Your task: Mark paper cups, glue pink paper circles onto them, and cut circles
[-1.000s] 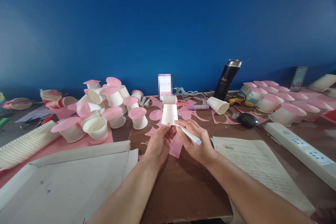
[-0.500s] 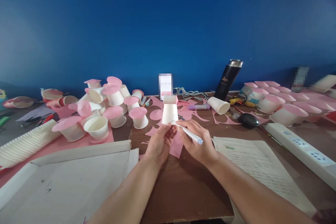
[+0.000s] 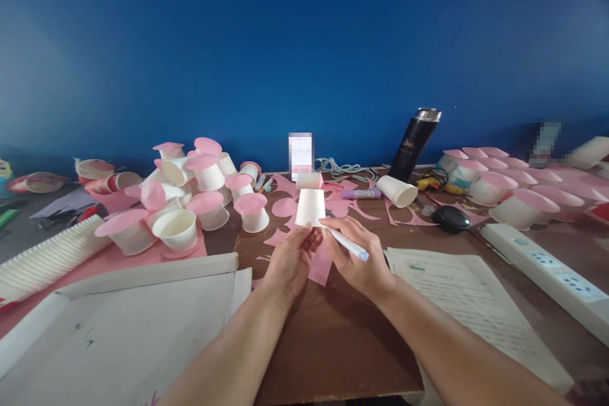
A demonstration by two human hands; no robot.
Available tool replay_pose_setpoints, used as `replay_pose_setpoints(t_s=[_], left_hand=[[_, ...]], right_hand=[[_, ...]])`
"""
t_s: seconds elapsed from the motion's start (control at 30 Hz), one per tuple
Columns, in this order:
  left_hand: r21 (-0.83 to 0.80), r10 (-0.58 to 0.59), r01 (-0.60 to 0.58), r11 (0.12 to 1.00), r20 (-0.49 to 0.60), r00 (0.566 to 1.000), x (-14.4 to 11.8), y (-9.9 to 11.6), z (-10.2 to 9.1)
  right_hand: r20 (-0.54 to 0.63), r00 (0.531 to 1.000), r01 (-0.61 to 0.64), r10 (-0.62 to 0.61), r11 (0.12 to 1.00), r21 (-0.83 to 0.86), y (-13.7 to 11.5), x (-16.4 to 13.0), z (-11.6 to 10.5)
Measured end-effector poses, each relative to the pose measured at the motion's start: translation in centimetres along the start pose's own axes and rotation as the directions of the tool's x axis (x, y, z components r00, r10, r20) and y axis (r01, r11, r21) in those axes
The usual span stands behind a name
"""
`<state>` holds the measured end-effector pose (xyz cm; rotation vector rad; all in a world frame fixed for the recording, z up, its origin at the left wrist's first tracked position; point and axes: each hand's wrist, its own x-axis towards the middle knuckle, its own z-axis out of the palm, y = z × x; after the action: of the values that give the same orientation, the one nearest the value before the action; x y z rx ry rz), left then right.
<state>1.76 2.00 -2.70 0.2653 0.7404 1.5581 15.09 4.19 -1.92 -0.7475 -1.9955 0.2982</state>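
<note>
Left hand (image 3: pixel 291 258) pinching rim of inverted white paper cup (image 3: pixel 310 206) mid-worktop (image 3: pixel 333 342); right hand (image 3: pixel 359 260) gripping white pen (image 3: pixel 343 242), tip at cup rim; pink paper scraps (image 3: pixel 320 263) beneath; capped cups (image 3: pixel 209 193) far left; black flask (image 3: pixel 413 143) at far edge.

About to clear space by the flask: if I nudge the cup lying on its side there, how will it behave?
The cup lies on its side, so it would likely roll, curving since it tapers. It looks like thin paper, so probably very light and easily crushed. The upright flask just behind might stop it.
</note>
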Motion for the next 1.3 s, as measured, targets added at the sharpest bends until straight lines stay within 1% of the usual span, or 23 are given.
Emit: replay_pose_setpoints(t_s=[0.27,0.4,0.57,0.8,0.97,1.3], left_hand=[[-0.003,-0.009,0.009,1.000,-0.023,1.000,0.01,0.03,0.08],[-0.018,-0.015,0.014,1.000,-0.043,0.999,0.17,0.03,-0.16],[-0.024,-0.015,0.014,1.000,-0.057,0.998,0.33,0.13,-0.31],[-0.034,-0.002,0.000,0.999,-0.043,0.999,0.19,0.15,-0.12],[-0.025,0.008,-0.008,1.000,-0.016,1.000,0.11,0.14,-0.11],[-0.014,0.012,-0.013,1.000,-0.020,1.000,-0.06,0.28,0.12]], right_hand=[[-0.013,1.000,0.003,-0.003,1.000,0.006,0.20,-0.13,0.14],[-0.067,0.998,0.004,-0.002,1.000,0.029,0.02,-0.03,-0.19],[-0.119,0.993,-0.009,0.010,1.000,0.006,-0.08,0.14,-0.57],[-0.048,0.998,-0.028,0.028,1.000,-0.006,-0.16,0.09,-0.52],[-0.041,0.999,0.001,0.000,1.000,0.011,-0.32,0.13,-0.46],[-0.029,1.000,0.011,-0.011,1.000,0.009,-0.22,0.09,-0.31]])
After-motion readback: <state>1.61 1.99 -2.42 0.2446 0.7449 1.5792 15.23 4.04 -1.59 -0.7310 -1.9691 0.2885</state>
